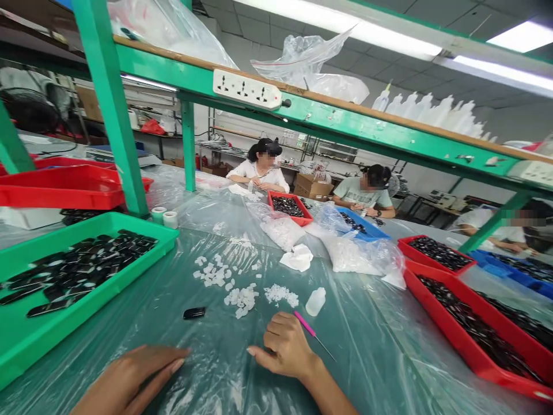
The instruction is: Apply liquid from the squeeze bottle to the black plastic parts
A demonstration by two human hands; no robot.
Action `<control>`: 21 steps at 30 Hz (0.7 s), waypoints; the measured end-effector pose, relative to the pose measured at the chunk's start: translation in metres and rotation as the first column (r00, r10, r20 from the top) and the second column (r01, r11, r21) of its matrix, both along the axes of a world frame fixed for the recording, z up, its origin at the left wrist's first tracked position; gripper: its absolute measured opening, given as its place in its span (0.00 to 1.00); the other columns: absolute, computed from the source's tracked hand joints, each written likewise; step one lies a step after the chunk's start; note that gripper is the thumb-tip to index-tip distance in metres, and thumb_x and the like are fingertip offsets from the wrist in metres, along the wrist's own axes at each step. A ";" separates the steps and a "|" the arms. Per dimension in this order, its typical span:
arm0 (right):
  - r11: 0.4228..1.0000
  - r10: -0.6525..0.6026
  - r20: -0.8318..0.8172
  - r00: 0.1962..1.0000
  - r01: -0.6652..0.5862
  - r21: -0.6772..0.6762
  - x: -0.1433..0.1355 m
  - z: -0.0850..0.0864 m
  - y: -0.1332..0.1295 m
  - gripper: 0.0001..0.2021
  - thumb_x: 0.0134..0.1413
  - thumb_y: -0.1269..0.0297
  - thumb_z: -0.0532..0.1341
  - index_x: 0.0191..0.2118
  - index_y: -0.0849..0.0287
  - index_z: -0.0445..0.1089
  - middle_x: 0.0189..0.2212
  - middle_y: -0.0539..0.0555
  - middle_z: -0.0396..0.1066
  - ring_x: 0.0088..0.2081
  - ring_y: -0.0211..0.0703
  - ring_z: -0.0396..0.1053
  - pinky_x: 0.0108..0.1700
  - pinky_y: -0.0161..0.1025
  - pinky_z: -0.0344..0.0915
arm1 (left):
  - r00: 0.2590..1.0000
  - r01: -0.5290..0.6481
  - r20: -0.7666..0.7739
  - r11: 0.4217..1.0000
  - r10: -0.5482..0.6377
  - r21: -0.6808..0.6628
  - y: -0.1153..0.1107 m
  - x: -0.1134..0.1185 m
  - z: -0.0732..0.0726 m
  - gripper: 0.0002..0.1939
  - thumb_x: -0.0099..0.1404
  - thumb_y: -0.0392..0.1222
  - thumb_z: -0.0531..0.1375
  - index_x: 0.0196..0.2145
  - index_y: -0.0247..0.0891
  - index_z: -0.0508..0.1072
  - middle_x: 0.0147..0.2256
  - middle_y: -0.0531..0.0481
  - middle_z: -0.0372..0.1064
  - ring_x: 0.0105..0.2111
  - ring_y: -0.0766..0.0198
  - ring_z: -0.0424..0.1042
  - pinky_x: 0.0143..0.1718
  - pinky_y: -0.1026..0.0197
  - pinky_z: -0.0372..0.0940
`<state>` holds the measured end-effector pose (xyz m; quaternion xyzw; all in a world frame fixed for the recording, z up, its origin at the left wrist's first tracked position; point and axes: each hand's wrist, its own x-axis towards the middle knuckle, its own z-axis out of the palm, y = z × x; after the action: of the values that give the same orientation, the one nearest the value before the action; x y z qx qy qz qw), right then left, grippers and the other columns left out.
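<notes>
My left hand [133,374] rests low over the plastic-covered table, fingers stretched out, with nothing in it. Just beyond its fingertips lies a small glossy black piece [194,313]. My right hand [283,346] lies on the table, its fingers loosely curled and its thumb held apart; I see nothing in it. Close beside its knuckles is a thin tool with a pink handle [305,323] and a slim metal shaft. A white squeeze bottle [315,301] lies past the tool. Small white pieces form loose piles [241,300] and a finer heap [281,295] in front of my hands.
A green tray [168,236] of black pieces stands at left, red trays [479,351] at right. Bags of white pieces [352,251] lie farther back. A green shelf frame [345,118] crosses above, its post [110,109] at left. Several people [263,167] sit across the table.
</notes>
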<state>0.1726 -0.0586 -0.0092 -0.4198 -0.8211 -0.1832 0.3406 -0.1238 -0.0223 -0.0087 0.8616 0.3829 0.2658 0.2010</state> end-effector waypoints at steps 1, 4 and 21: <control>1.000 -0.002 -0.005 1.000 0.002 -0.017 0.000 -0.004 -0.003 0.25 0.58 0.55 0.52 0.12 0.60 0.53 0.11 0.46 0.53 0.18 0.33 0.49 0.24 0.36 0.43 | 1.000 0.000 -0.017 0.996 -0.002 -0.086 0.003 0.005 0.009 0.14 0.62 0.52 0.55 0.42 0.51 0.75 0.41 0.54 0.74 0.41 0.57 0.74 0.41 0.67 0.67; 0.997 -0.019 -0.041 0.999 0.016 -0.070 0.004 -0.004 -0.012 0.23 0.58 0.61 0.54 0.13 0.60 0.54 0.12 0.46 0.54 0.19 0.33 0.50 0.25 0.36 0.43 | 0.987 -0.069 0.125 0.972 0.099 -0.225 0.014 0.018 0.026 0.16 0.64 0.51 0.53 0.44 0.46 0.75 0.43 0.52 0.73 0.43 0.53 0.72 0.43 0.63 0.66; 0.971 -0.100 -0.070 0.992 0.082 -0.224 0.011 -0.007 -0.014 0.22 0.59 0.64 0.55 0.16 0.59 0.49 0.13 0.44 0.51 0.18 0.32 0.48 0.25 0.35 0.42 | 0.995 -0.063 0.057 0.971 0.078 -0.230 0.051 0.044 0.009 0.12 0.60 0.45 0.57 0.38 0.39 0.76 0.40 0.43 0.70 0.43 0.49 0.64 0.46 0.52 0.55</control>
<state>0.1832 -0.0730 -0.0163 -0.4995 -0.8017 -0.0890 0.3160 -0.0803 0.0291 -0.0001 0.8095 0.4344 0.2553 0.3014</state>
